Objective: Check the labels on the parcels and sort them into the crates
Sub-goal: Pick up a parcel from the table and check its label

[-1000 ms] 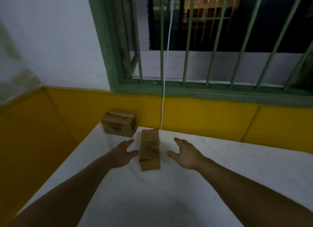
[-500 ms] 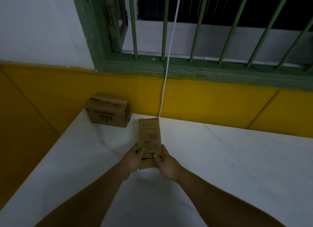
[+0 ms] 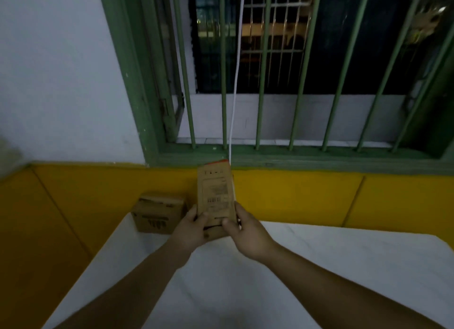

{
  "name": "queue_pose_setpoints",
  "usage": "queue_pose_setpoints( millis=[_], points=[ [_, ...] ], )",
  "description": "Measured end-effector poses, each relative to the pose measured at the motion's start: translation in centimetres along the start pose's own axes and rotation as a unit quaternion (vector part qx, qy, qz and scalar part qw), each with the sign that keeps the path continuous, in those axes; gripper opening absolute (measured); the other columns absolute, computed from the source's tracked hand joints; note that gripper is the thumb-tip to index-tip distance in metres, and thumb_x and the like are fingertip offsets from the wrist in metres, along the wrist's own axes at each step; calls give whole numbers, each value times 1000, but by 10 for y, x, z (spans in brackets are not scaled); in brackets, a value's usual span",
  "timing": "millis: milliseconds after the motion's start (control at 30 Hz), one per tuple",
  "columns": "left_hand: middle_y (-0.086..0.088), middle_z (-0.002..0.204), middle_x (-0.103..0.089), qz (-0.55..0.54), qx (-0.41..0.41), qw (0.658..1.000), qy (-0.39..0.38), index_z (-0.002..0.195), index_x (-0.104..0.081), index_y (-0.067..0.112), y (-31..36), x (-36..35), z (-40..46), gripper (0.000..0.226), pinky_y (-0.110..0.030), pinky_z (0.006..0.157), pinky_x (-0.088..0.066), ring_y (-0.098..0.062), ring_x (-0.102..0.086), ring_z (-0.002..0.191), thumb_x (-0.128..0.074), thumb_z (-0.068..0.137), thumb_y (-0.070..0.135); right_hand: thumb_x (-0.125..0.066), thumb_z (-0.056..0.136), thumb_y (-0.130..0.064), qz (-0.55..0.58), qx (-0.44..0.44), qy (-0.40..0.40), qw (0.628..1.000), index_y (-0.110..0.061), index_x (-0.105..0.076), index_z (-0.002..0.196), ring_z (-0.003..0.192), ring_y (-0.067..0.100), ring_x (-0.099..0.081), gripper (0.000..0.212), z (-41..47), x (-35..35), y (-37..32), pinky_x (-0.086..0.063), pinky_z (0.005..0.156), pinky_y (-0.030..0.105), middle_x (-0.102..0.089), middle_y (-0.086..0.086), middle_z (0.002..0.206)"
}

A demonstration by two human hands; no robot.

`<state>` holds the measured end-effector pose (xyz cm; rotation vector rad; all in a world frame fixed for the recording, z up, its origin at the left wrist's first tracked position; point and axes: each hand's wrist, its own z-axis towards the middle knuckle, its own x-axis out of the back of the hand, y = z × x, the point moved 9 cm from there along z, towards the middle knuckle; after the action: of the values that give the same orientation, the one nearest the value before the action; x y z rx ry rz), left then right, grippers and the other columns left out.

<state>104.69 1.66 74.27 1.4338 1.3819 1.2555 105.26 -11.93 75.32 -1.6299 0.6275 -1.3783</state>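
My left hand [image 3: 192,226] and right hand [image 3: 245,233] grip the upright cardboard parcel [image 3: 215,193], its printed label [image 3: 216,196] facing me, text illegible.

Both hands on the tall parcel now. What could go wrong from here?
1. The left hand and right hand grip only the bottom end of the tall brown cardboard parcel; it may tip or slip.
2. Dim light and small print could cause a misread label.
3. The thin white cord hangs right behind the parcel and might snag.
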Motion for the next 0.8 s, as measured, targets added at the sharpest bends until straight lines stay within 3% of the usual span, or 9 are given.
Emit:
queue_pose_setpoints(
  millis=[200,367,500,633,700,800],
  points=[
    [10,113,-58,28,-94,995,0,122,-44,43,101,2,-37,24,-35,83,-53,-10,-56,96,-38,104,29,-52,98,-31,-4,85,51,995,-34,-40,140,111,4,-53,44,-23,64,-86,-42,91,18,-55,-18,121],
    [8,121,-57,77,-157,985,-8,140,-42,37,166,-2,-68,36,-23,71,-48,-10,-54,100,-38,104,33,-58,95,-28,-36,121,81,989,-38,-34,142,117,6,-50,54,-50,101,-127,-42,99,24,-51,-17,129],
    [10,123,-57,99,-205,973,-25,137,-44,39,198,-8,-87,37,-32,91,-48,-12,-54,109,-39,101,42,-59,95,-26,-67,136,151,977,-39,-31,144,127,13,-45,58,-67,131,-145,-41,108,36,-41,-9,140],
    [14,126,-58,98,-256,959,-65,134,-48,38,213,-17,-102,41,-33,104,-41,-9,-53,116,-44,95,51,-61,94,-26,-19,167,176,970,-44,-16,149,118,13,-54,73,-84,150,-160,-51,96,36,-44,-21,131],
    [14,122,-61,90,-277,951,-102,133,-46,38,217,-23,-111,40,-28,99,-44,-6,-56,112,-51,94,42,-59,96,-31,-6,167,179,970,-42,-9,152,116,11,-53,76,-91,157,-165,-51,95,34,-44,-20,130],
    [13,117,-62,82,-299,944,-111,130,-42,40,220,-23,-117,45,-25,92,-46,-4,-58,108,-59,94,19,-55,97,-35,26,154,166,974,-45,-27,138,99,2,-55,51,-94,163,-169,-51,82,22,-53,-20,114]
  ],
)
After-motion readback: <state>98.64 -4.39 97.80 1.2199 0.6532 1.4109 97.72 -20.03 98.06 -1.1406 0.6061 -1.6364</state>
